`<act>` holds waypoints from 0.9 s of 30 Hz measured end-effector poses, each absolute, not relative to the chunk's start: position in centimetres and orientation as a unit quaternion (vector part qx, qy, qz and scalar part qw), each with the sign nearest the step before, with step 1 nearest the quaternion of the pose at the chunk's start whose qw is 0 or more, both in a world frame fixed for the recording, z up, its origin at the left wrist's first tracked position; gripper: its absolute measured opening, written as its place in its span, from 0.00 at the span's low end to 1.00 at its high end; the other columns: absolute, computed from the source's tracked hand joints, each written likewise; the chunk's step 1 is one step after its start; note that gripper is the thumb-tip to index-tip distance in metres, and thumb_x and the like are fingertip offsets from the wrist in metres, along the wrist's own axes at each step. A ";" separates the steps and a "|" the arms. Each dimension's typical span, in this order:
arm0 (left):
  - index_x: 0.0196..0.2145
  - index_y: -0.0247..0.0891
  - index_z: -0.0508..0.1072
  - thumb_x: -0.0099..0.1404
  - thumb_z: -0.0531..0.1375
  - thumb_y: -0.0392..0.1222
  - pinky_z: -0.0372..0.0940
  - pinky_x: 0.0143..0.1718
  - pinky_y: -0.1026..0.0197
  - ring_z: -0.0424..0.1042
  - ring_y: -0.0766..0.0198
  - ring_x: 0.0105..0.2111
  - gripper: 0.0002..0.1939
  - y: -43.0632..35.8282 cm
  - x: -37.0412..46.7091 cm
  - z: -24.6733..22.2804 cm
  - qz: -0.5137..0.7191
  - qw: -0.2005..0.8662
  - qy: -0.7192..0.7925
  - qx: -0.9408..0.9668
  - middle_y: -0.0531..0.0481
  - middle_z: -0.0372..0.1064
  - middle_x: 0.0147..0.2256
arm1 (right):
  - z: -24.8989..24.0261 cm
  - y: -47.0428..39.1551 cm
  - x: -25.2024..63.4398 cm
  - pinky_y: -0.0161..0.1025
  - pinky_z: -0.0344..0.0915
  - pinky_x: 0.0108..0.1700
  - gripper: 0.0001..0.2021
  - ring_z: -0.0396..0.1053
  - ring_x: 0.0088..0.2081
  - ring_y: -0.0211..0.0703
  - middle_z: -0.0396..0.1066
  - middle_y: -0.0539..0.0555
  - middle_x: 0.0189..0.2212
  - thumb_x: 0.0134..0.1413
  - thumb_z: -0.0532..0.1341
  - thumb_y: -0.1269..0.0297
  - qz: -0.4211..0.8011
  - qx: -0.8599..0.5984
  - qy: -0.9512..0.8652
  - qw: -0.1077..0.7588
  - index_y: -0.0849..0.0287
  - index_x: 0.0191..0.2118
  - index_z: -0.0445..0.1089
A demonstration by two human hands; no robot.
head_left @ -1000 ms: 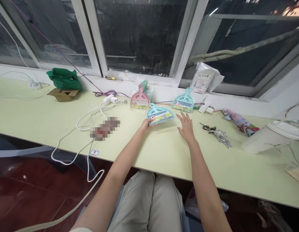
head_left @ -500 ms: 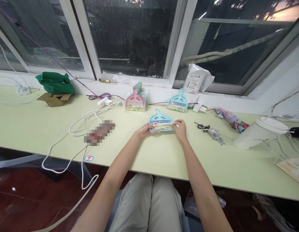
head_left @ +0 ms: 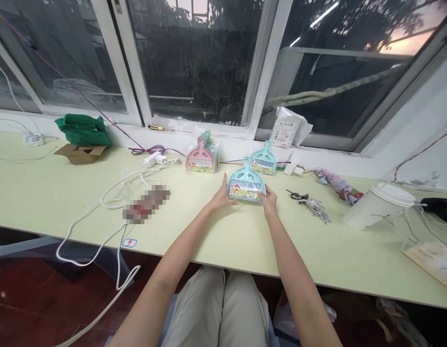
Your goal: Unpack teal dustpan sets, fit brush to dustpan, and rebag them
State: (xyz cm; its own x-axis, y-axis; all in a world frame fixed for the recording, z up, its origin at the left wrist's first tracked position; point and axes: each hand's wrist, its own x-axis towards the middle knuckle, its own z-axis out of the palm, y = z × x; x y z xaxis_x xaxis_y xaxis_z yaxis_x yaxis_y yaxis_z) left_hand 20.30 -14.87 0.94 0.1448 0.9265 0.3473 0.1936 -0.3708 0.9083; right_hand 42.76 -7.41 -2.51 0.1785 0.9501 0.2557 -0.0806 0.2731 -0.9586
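The left hand (head_left: 221,196) and right hand (head_left: 269,200) clasp a tilted, plastic-wrapped teal dustpan set (head_left: 245,185) with a colourful label.

Green bag (head_left: 83,129), white cable (head_left: 111,193), keys (head_left: 310,202), perhaps umbrella (head_left: 337,184).

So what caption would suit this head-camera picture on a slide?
Both hands, left hand and right hand, grip a packaged teal dustpan set above a pale green table by windows.
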 end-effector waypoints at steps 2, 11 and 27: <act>0.68 0.44 0.22 0.48 0.71 0.50 0.52 0.59 0.41 0.60 0.45 0.59 0.69 -14.7 19.7 0.6 0.482 0.319 0.473 0.665 0.33 0.56 0.60 | -2.5 -7.6 42.4 0.49 0.66 0.53 0.31 0.69 0.49 0.53 0.73 0.62 0.48 0.34 0.69 0.56 0.404 -0.414 -0.503 0.642 0.64 0.48 0.71; 0.45 0.42 0.76 0.55 0.65 0.44 0.64 0.51 0.53 0.67 0.54 0.51 0.18 -15.8 18.7 0.5 0.440 0.189 0.522 0.706 0.44 0.56 0.59 | -3.0 -8.3 41.8 0.45 0.67 0.47 0.26 0.71 0.43 0.48 0.73 0.57 0.41 0.30 0.69 0.57 0.415 -0.407 -0.454 0.675 0.60 0.40 0.69; 0.46 0.42 0.69 0.61 0.59 0.38 0.62 0.39 0.61 0.73 0.61 0.37 0.15 -14.7 12.0 1.1 0.507 0.077 0.681 0.523 0.49 0.74 0.42 | -2.7 -8.4 31.8 0.41 0.67 0.38 0.17 0.71 0.37 0.47 0.71 0.54 0.33 0.39 0.63 0.55 0.317 -0.442 -0.567 0.618 0.54 0.35 0.60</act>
State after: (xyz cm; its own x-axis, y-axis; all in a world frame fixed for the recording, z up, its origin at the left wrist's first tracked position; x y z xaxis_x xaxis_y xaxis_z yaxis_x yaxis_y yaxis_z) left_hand 11.98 -14.72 1.14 -0.4409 0.7903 0.4255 0.6343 -0.0610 0.7707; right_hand 31.78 -8.38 -2.68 0.1560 0.8939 0.4202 0.1086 0.4073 -0.9068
